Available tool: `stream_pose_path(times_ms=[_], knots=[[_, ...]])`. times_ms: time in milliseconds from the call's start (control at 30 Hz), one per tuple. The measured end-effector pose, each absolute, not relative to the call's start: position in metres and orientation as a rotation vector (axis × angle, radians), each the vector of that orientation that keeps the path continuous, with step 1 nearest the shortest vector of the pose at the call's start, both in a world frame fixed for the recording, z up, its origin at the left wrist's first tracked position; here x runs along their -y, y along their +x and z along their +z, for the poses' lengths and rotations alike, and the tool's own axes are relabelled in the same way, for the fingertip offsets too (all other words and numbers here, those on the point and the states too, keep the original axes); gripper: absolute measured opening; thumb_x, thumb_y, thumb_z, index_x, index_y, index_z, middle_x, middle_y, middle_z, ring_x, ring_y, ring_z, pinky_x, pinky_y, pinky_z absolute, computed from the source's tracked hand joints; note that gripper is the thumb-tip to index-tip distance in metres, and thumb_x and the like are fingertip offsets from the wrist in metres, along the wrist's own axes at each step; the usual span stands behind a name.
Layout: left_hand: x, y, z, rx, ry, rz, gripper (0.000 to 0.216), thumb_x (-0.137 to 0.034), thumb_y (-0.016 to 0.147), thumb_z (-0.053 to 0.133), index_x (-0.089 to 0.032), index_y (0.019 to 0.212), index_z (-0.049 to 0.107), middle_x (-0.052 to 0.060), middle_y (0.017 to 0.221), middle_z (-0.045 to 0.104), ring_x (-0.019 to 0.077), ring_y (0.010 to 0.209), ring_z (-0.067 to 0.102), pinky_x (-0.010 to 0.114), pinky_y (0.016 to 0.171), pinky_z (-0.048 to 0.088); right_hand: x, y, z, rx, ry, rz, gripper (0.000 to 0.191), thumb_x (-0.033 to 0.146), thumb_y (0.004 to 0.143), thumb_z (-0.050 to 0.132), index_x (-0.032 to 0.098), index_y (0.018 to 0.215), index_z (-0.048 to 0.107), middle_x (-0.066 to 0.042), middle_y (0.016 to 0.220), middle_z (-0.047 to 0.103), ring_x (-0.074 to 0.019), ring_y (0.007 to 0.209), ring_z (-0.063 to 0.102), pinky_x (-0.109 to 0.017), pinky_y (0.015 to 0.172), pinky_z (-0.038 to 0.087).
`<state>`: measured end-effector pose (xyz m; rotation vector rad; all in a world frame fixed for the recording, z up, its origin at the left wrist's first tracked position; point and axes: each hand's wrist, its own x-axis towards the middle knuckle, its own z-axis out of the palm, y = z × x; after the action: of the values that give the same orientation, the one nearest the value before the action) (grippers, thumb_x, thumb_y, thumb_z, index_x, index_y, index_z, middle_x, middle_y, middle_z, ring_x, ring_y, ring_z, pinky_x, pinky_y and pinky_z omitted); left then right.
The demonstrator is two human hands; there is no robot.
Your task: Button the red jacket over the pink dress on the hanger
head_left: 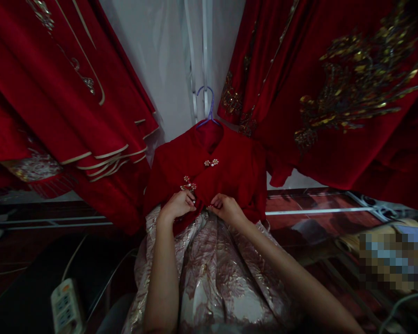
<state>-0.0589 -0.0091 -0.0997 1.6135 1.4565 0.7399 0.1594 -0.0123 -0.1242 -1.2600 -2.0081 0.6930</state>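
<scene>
A red jacket [230, 157] with jewelled flower clasps hangs on a purple hanger [212, 104] hooked to a white rack. Below its hem spreads a pale pink and silver brocade skirt [209, 278]. My left hand [179, 204] is closed on the jacket's lower front edge, just under a flower clasp [188, 185]. Close to it on the right, my right hand [228, 208] pinches the edge of the jacket near the waist, fingertips pressed together. A small shiny piece shows at those fingertips, too small to name. Another clasp [211, 163] sits higher, near the collar.
Red garments with pale piping [90, 116] hang on the left. On the right hangs a red garment with gold sequin embroidery [351, 83]. A white power strip [67, 306] lies on a black surface at lower left. A white rack bar [320, 211] runs low behind.
</scene>
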Motion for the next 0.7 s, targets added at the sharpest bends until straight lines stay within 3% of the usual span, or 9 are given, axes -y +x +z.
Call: stream_pose_path(times_ms=[267,433,700], knots=[[0.0,-0.057,-0.11,-1.463,1.644,0.694,0.024,-0.017,0.05,0.072,-0.015,0.072,0.063,0.002,0.064,0.066,0.0138,0.06,0.061,0.023,0.057,0.046,0.017,0.16,-0.099,1.884,-1.104,1.088,0.02,0.033,0.072,0.07,0.015,0.079,0.066,-0.003,0.075,0.07,-0.0138,0.069,0.065,-0.026,0.066,0.051],[-0.003,-0.054,-0.112,-1.437,1.686,0.655,0.015,-0.014,0.053,0.064,-0.014,0.069,0.063,0.002,0.063,0.066,0.0139,0.062,0.062,0.023,0.059,0.046,0.017,0.142,-0.093,1.825,-1.115,0.994,0.017,0.031,0.073,0.069,0.016,0.08,0.066,-0.003,0.075,0.07,-0.0131,0.068,0.065,-0.025,0.067,0.052],[-0.001,-0.054,-0.111,-1.318,1.495,0.687,0.013,-0.017,0.055,0.067,-0.012,0.065,0.062,0.001,0.057,0.064,0.0106,0.053,0.058,0.022,0.056,0.047,0.009,0.123,-0.112,1.9,-1.156,0.805,0.009,0.024,0.078,0.063,0.016,0.083,0.064,-0.002,0.075,0.068,-0.0124,0.067,0.064,-0.022,0.063,0.049]])
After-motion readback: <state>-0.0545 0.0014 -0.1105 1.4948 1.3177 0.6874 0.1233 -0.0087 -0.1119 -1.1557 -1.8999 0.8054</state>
